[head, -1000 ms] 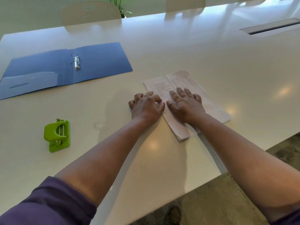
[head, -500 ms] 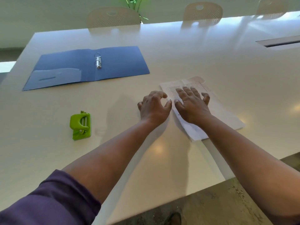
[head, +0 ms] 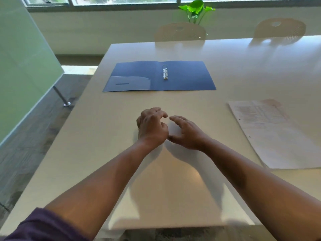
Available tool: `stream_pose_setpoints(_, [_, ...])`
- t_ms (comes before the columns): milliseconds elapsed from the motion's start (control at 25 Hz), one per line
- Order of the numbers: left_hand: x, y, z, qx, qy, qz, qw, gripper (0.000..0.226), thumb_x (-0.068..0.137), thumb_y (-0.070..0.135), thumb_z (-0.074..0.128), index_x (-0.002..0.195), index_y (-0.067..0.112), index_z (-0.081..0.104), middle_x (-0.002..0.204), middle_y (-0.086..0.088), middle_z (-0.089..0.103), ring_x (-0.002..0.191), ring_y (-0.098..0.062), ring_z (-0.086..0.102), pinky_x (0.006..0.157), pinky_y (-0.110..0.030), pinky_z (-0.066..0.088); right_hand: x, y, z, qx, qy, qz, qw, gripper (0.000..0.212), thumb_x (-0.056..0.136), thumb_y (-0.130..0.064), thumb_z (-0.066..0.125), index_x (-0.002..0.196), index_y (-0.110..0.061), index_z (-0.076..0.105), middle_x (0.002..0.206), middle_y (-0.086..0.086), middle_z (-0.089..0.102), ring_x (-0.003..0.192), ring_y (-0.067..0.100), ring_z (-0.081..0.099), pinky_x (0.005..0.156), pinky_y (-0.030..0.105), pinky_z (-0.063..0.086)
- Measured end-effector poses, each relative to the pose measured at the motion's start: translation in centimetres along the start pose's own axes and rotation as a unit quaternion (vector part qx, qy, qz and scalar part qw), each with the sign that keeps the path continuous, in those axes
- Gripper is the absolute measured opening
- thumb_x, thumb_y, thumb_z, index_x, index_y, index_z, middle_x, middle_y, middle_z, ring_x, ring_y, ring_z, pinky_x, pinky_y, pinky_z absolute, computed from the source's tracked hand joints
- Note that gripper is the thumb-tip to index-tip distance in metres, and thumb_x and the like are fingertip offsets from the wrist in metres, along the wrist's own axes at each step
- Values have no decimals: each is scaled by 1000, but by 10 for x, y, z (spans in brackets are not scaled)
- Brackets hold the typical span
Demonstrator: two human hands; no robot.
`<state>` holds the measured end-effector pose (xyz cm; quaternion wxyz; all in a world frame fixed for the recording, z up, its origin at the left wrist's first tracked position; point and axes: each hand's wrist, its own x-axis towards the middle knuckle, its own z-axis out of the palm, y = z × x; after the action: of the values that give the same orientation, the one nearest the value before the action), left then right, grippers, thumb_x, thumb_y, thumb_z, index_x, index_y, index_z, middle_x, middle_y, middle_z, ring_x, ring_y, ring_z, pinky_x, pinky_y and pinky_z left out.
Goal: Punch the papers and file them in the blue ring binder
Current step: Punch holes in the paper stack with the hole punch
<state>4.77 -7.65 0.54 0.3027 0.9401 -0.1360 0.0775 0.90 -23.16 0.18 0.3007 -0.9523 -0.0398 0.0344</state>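
Both hands hang just over the bare middle of the pale surface (head: pixel 243 70), close together with thumbs nearly meeting, and neither holds anything: the left hand (head: pixel 152 126) has its fingers loosely curled downward, the right hand (head: pixel 186 132) has fingers relaxed and slightly spread, so each grip is empty. The papers (head: pixel 271 134) lie flat to the right, well apart from the hands, as a thin stack angled across the near right part of the surface; faint printed tables show on the top sheet, and small dark dots along its left margin look like punched holes, which suggests the punching step may already be done, though the print is too washed out to read. The blue ring binder (head: pixel 159 76) lies wide open on the far side, directly ahead of the hands, covers flat against the surface, a clear pocket on its left inner cover and the metal ring mechanism (head: pixel 165 72) standing at the spine; whether the rings are parted cannot be told. Laid open and centred like this, it seems ready to receive the sheets with the holes dropped over the rings. No punch is in view. Beyond the far edge stand two pale chairs (head: pixel 179 31) and a green plant (head: pixel 196 7) by the window.
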Motion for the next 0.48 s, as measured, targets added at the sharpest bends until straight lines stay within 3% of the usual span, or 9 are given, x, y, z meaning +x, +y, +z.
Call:
stream_pose_setpoints(80, [-3,-16,-6,-32,2,-29,999,42,86,11,60,127,19,64,144,-3,54,138,-26,40,113,-37,30,8,-8,8,-4,-7,-9,1000,93,85,-51,76,159,-18,31,165,1,34,151,17,30,120,31,22])
stream_pose_setpoints(200, [-5,-35,-9,-146,-11,-100,984,53,88,21,69,138,12,55,140,-8,55,130,-24,51,113,-36,40,19,-14,17,-31,-29,-15,999,103,80,-58,76,162,-23,23,167,-4,29,154,15,20,122,39,15])
stream_pose_setpoints(280, [-6,-46,-10,-178,-21,-127,976,49,83,33,75,127,15,62,123,-6,65,111,-22,63,100,-40,52,23,-17,21,-51,-44,-22,997,104,80,-58,75,162,-24,20,167,-6,27,155,12,13,119,36,10])
stream_pose_setpoints(360, [-9,-51,-12,-188,-7,-136,973,35,76,41,78,101,19,68,97,0,71,88,-18,69,82,-41,59,26,-19,23,-62,-48,-26,997,103,80,-57,75,162,-25,20,166,-6,29,154,11,12,117,35,10])
stream_pose_setpoints(480, [-10,-52,-17,-220,17,-169,961,28,74,38,82,86,17,68,83,1,72,79,-18,71,76,-40,60,31,-22,24,-48,-38,-28,998,103,77,-59,77,161,-29,25,162,-7,35,152,12,16,114,37,14])
